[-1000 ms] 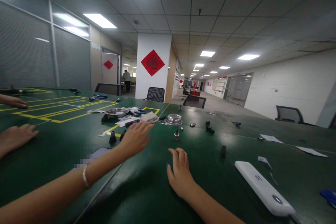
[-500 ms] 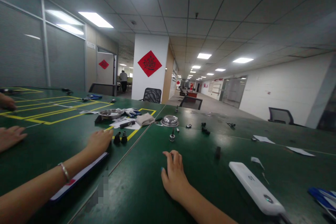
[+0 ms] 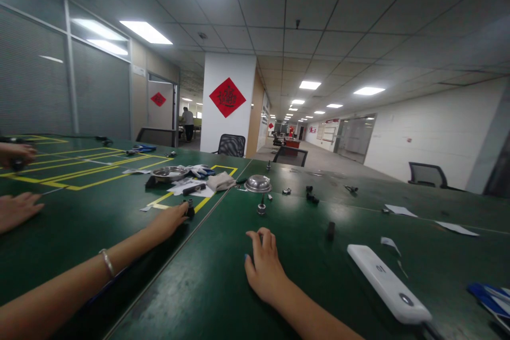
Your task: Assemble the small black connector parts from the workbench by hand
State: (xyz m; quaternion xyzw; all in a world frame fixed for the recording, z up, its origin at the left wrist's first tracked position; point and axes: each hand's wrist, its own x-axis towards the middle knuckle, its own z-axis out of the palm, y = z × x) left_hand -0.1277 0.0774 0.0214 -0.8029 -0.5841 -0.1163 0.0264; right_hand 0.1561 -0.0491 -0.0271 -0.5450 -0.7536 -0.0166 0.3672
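Note:
My left hand (image 3: pixel 169 220) reaches forward over the green table (image 3: pixel 223 276), a silver bracelet (image 3: pixel 107 262) on its wrist. Its fingers are drawn together at a small black part (image 3: pixel 190 207) beside the yellow tape line; a second part that stood there is hidden by the hand. My right hand (image 3: pixel 265 263) lies palm down on the table, fingers slightly bent and holding nothing. A small metal stud (image 3: pixel 261 208) stands a little beyond it.
Another person's hands (image 3: pixel 18 210) rest at the far left. A white oblong device (image 3: pixel 388 284) lies at the right, a black cylinder (image 3: pixel 330 230) near it. Metal bowls (image 3: pixel 257 183), gloves (image 3: pixel 203 170), paper scraps (image 3: pixel 400 210) and small black parts are scattered farther back. Office chairs (image 3: pixel 233 144) stand behind.
My left hand drew back to the left, then slid forward to the two small black parts and covered one. My right hand stayed in place. The view tilted slightly.

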